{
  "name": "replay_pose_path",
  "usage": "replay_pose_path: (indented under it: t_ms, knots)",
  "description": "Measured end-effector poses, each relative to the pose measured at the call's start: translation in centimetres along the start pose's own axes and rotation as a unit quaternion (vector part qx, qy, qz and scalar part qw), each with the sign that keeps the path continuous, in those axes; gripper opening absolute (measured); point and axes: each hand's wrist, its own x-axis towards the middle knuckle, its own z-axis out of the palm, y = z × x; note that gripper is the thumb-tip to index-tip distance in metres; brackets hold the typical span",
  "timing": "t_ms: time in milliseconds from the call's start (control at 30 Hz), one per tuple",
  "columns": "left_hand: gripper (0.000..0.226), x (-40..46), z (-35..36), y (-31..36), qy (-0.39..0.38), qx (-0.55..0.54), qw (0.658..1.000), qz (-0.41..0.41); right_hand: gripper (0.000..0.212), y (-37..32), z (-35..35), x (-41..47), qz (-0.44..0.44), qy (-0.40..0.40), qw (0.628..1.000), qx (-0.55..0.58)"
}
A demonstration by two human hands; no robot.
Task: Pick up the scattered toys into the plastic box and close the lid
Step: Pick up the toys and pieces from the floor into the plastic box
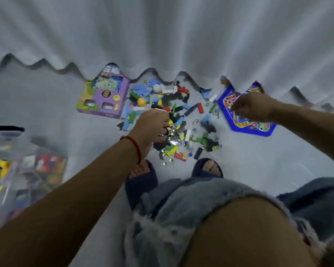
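Purple toy box (104,97) (curtain-side) left of scattered blocks (178,120).

Light: dim, cool, grey-blue, even over the floor (258,155).
Glare: one small bright spot among the toys (173,142).
Blur: plastic box (25,166) smeared (its contents unreadable).
Distortion: curtain (162,35) folds fan outward at edges.

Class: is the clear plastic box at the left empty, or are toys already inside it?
Not empty: coloured toys show through the plastic box's clear wall.
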Motion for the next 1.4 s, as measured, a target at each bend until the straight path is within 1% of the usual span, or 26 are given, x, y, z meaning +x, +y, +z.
replay_pose_path:
  t_ms: [100,167,200,267,300,333,400,433,467,500,533,600,633,700,767,833,900,1067,1167,1200,1300,1400]
  knots:
    - [0.008,5.6,3.8,-2.4,0.015,0.063,0.998,0.002,0.032,3.2,5.1,3.6,0.017,-0.022,1.000,0.010]
    - [0.012,8.8,6.1,-4.4,0.014,0.097,0.995,-0.001,0.036,4.1,7.9,6.6,0.030,-0.018,0.999,0.036]
    - [0.014,9.8,7.2,-5.0,0.010,0.107,0.994,0.002,0.037,4.2,9.2,8.2,0.030,-0.005,0.998,0.049]
    - [0.016,12.1,9.0,-6.3,-0.001,0.139,0.990,0.014,0.039,3.8,11.2,11.3,0.031,0.051,0.997,0.044]
    - [0.017,13.1,9.7,-6.7,-0.003,0.156,0.987,0.022,0.038,3.5,12.0,12.6,0.034,0.081,0.996,0.013]
    - [0.018,14.1,10.2,-7.0,-0.001,0.171,0.985,0.032,0.036,3.1,12.8,13.8,0.038,0.099,0.994,-0.041]
    - [0.018,16.2,10.9,-7.3,0.005,0.194,0.980,0.051,0.033,2.2,14.1,15.5,0.028,0.106,0.974,-0.197]
    - [0.018,17.2,11.1,-7.3,0.009,0.199,0.978,0.058,0.034,2.0,14.7,16.1,0.025,0.102,0.961,-0.255]
    - [0.017,18.1,11.3,-7.2,0.017,0.204,0.977,0.064,0.035,2.1,15.4,16.9,0.022,0.106,0.954,-0.281]
    - [0.016,18.9,11.3,-7.1,0.029,0.204,0.976,0.068,0.034,2.3,15.9,17.8,0.014,0.116,0.953,-0.280]
    - [0.016,19.6,11.2,-7.1,0.040,0.199,0.977,0.070,0.033,2.5,16.4,18.5,0.012,0.126,0.957,-0.260]
    - [0.015,20.3,11.0,-7.3,0.053,0.176,0.981,0.065,0.037,2.8,17.2,19.5,0.023,0.135,0.974,-0.179]
    - [0.014,20.4,10.9,-7.4,0.053,0.164,0.983,0.061,0.041,2.7,17.3,19.4,0.022,0.131,0.978,-0.164]
    - [0.014,20.4,10.7,-7.8,0.052,0.150,0.986,0.052,0.044,2.7,17.7,19.2,0.017,0.156,0.980,-0.119]
    - [0.014,20.3,10.4,-8.0,0.051,0.138,0.988,0.047,0.039,2.9,17.6,18.7,0.023,0.188,0.981,-0.032]
    - [0.014,20.2,10.2,-8.1,0.048,0.127,0.989,0.049,0.031,3.3,17.6,18.5,0.044,0.215,0.974,0.050]
    - [0.015,20.1,10.0,-8.1,0.050,0.115,0.991,0.049,0.029,3.3,17.6,18.6,0.054,0.204,0.974,0.086]
    - [0.016,19.9,9.9,-7.9,0.049,0.061,0.996,0.032,0.030,2.8,16.9,18.7,0.080,0.140,0.983,0.085]
    - [0.015,19.7,10.0,-7.6,0.032,0.020,0.999,0.020,0.035,3.4,15.8,18.6,0.076,0.090,0.982,0.146]
    - [0.015,19.7,10.1,-7.4,0.028,0.003,1.000,0.012,0.034,3.8,15.5,18.7,0.058,0.083,0.981,0.165]
    - [0.013,19.8,10.3,-7.0,0.020,-0.044,0.999,-0.015,0.021,4.9,14.9,18.8,0.012,0.088,0.976,0.201]
    - [0.011,19.7,10.4,-6.7,0.014,-0.070,0.997,-0.027,0.016,5.4,14.5,18.3,0.020,0.074,0.969,0.234]
